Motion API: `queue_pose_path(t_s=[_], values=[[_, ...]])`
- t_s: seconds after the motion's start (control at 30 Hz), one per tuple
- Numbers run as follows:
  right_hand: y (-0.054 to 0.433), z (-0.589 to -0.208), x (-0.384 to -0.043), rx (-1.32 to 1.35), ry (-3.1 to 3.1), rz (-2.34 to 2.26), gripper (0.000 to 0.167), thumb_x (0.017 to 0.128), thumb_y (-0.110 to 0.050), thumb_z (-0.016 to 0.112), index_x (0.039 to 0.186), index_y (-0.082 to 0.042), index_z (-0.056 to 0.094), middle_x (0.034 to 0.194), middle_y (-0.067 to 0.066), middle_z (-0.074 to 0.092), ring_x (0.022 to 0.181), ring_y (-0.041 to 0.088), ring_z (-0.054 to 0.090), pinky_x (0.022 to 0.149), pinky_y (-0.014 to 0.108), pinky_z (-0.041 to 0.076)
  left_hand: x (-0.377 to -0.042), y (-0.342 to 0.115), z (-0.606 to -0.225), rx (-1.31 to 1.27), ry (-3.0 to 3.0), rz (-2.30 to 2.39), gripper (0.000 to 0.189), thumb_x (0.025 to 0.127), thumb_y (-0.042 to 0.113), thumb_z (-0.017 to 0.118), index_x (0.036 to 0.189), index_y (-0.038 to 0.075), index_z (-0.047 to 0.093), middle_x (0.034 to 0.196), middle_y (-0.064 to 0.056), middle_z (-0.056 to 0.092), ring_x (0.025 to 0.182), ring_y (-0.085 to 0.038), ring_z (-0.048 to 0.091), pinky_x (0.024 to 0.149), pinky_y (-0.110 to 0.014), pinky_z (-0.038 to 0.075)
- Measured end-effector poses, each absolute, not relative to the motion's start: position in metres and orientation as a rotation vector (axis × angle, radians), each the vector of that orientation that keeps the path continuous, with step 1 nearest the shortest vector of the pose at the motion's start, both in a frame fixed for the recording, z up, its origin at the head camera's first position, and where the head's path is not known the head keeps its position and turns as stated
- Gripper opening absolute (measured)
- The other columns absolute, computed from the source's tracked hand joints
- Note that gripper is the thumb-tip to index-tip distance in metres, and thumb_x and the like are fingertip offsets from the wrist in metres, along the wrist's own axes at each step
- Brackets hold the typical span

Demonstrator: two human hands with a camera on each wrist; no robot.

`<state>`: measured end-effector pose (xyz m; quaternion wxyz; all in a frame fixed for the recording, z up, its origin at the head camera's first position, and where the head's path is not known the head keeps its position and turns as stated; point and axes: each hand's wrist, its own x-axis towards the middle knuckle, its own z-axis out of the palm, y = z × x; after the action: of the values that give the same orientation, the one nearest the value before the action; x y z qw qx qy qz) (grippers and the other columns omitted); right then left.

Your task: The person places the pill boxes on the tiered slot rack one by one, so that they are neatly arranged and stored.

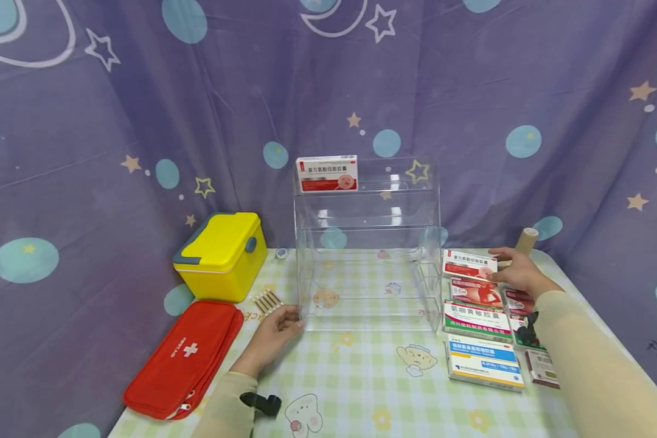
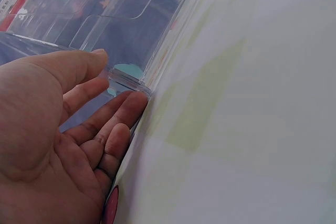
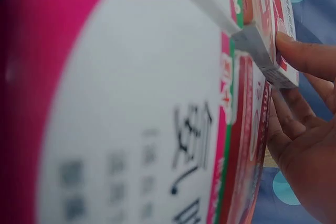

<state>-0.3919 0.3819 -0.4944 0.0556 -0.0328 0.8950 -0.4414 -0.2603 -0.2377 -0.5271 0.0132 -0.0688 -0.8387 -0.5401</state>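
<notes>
A clear acrylic tiered display rack stands in the middle of the table. My left hand is at its lower front left corner, fingertips against the plastic and fingers loosely bent, as the left wrist view shows. On the rack's top tier, at the left, stands a white-and-red medicine box. On the right, my right hand pinches the right end of a similar medicine box, the thumb on its printed face. The other fingers are partly hidden behind it in the right wrist view.
Below the right hand lie several medicine boxes, including a red one, a green-and-white one and a blue-and-white one. A beige roll stands behind. At left are a yellow case, a red first-aid pouch and cotton swabs.
</notes>
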Motion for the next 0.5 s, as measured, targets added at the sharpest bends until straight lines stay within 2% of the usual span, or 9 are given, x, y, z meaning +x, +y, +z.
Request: queue_pose_path(t_s=[0.1, 0.23, 0.5], values=[[0.3816, -0.4922, -0.3910, -0.057, 2.720, -1.316, 0.086, 0.091, -0.018, 0.082, 0.159, 0.003, 0.033, 0.152, 0.039, 0.036, 0.134, 0.059, 0.042, 0.106, 0.070, 0.039, -0.2600, -0.2375, -0.5263, -0.213, -2.612, -1.683, 0.039, 0.098, 0.014, 0.075, 0.134, 0.003, 0.064, 0.115, -0.006, 0.072, 0.100, -0.018, 0.066, 0.087, -0.029, 0.053], [0.3812, -0.4899, -0.3897, -0.050, 2.737, -1.287, 0.084, 0.092, -0.018, 0.080, 0.157, 0.007, 0.034, 0.145, 0.040, 0.044, 0.128, 0.056, 0.049, 0.103, 0.067, 0.043, -0.2596, -0.2372, -0.5257, -0.212, -2.616, -1.677, 0.039, 0.098, 0.014, 0.075, 0.134, 0.003, 0.064, 0.115, -0.005, 0.072, 0.100, -0.018, 0.067, 0.087, -0.029, 0.053], [0.3809, -0.4872, -0.3866, -0.029, 2.761, -1.314, 0.067, 0.099, -0.020, 0.072, 0.154, 0.004, 0.043, 0.138, 0.035, 0.050, 0.120, 0.047, 0.055, 0.090, 0.051, 0.055, -0.2592, -0.2367, -0.5251, -0.207, -2.616, -1.671, 0.038, 0.098, 0.014, 0.075, 0.134, 0.003, 0.065, 0.114, -0.005, 0.072, 0.100, -0.018, 0.066, 0.086, -0.029, 0.053]])
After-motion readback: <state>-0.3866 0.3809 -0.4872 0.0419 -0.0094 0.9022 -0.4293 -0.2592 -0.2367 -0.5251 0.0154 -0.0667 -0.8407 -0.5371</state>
